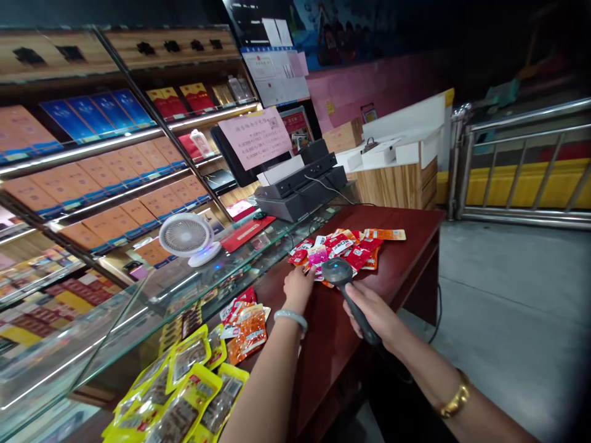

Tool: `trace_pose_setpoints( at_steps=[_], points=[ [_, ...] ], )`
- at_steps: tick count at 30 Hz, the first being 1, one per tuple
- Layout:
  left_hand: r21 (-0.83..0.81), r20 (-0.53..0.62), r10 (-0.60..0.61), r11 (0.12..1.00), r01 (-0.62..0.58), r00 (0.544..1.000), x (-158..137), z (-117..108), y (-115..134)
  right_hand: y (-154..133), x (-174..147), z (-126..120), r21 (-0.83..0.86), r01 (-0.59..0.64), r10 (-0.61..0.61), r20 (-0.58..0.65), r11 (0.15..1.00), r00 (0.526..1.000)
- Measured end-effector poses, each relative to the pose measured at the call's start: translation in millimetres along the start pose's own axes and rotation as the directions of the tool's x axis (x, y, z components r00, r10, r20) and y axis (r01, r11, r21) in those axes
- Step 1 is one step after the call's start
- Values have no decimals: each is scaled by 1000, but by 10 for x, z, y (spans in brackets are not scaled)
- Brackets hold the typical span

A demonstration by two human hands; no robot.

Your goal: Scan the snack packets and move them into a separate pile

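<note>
My right hand [376, 314] is wrapped round the handle of a dark grey barcode scanner [337, 271], whose head shows a small blue light. Just left of the scanner, my left hand [299, 288] has its fingers closed at the edge of a small snack packet [317, 255], which glows pink under light. Behind both hands lies a heap of red and orange snack packets [360, 253]. Nearer me, left of my left forearm, rests a smaller pile of similar packets [249, 332]. Yellow-edged clear pouches with brown contents [189, 394] are piled at the lower left.
The dark red table [392, 271] adjoins a glass display counter [138, 320]. On the glass stand a white fan [184, 235] and a monitor bearing a pink notice [253, 138], with dark machines [300, 184] beside it. Metal railings [521, 166] stand at the right.
</note>
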State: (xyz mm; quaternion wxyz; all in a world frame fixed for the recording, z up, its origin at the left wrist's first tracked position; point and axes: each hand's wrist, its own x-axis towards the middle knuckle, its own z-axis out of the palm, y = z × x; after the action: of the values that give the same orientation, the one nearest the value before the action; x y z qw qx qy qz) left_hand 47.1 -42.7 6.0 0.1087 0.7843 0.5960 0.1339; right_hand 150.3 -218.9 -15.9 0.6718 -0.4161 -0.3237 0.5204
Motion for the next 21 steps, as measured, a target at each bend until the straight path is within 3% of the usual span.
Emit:
trace_pose_setpoints(
  at_steps=[4,10,15,21],
  points=[
    [55,17,-45,998,44,999,195,-4,216,-36,66,-4,2,-21,21,25,1000,999],
    [-3,-101,-32,999,32,994,222,57,280,-117,104,-137,-13,-47,48,17,999,999],
    [-190,-128,12,981,-36,992,117,69,125,-300,168,-163,-10,-6,7,21,1000,1000],
    [-301,-173,53,948,-104,984,-140,-25,-191,-418,292,-67,1,-37,37,134,999,990]
  ],
)
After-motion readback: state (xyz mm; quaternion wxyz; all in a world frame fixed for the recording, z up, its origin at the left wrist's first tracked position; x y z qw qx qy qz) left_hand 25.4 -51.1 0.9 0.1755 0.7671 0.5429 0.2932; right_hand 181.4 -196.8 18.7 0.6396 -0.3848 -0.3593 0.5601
